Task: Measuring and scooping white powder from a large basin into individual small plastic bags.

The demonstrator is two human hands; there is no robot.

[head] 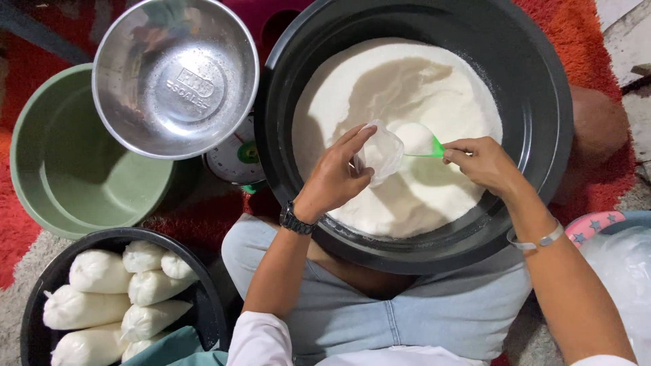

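Head view: left hand, fingers clamped on a small clear plastic bag, holds it open over white powder in the large black round basin. Right hand, fingers pinched together on a green plastic scoop, holds it heaped with powder at the bag's mouth.

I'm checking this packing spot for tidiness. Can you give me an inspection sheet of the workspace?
Surface: orange rug over grey floor.
Job's things: black tub on the lap, full of white powder; clear bag; green scoop heaped with powder.
Clutter: steel bowl on a scale; green basin; black basin of filled bags.
Grippers: left hand holds the bag open; right hand grips the scoop at the bag's mouth.
Cables: nothing seen.
Surroundings: plastic bags at right.
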